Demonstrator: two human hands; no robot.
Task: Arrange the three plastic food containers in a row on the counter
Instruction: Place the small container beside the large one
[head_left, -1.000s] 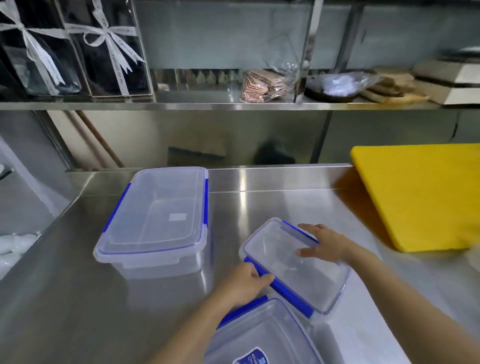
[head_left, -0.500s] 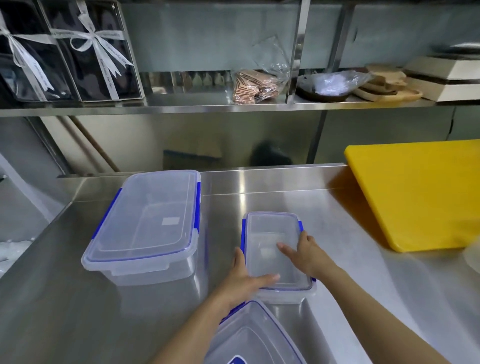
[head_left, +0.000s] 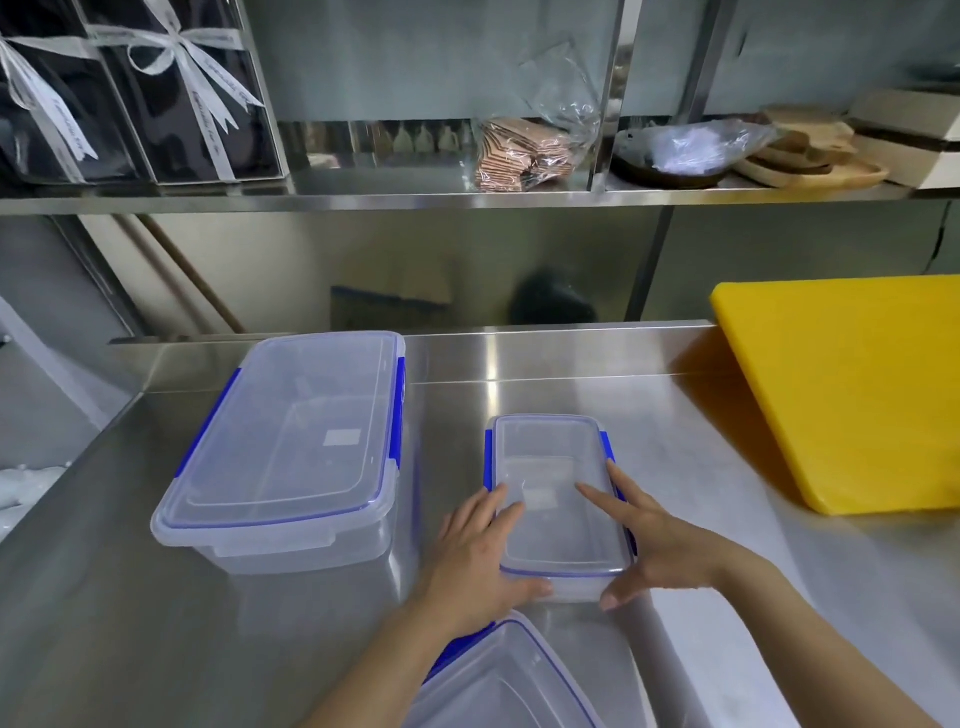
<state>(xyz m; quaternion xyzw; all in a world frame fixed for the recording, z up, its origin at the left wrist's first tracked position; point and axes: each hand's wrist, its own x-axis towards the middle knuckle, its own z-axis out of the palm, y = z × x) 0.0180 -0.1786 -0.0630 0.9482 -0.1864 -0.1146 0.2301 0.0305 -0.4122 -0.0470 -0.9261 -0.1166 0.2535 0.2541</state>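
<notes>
Three clear plastic containers with blue clips sit on the steel counter (head_left: 571, 374). The large container (head_left: 291, 441) stands at the left, lid on. The small container (head_left: 556, 488) stands in the middle, squared up with its long side running away from me. My left hand (head_left: 480, 556) grips its near left corner and my right hand (head_left: 649, 540) holds its near right side, fingers lying on the lid. A third container (head_left: 498, 680) lies at the bottom edge, partly cut off and partly under my left forearm.
A thick yellow cutting board (head_left: 852, 384) lies on the counter at the right. A steel shelf (head_left: 467, 195) above the back wall carries ribboned black boxes (head_left: 135, 88), a bag of brown wafers (head_left: 524, 153) and wooden trays (head_left: 810, 156). The counter's left edge drops off.
The small container was turned from a diagonal to straight and slid a little away from the third container. Both hands stayed on it, shifting toward its near end.
</notes>
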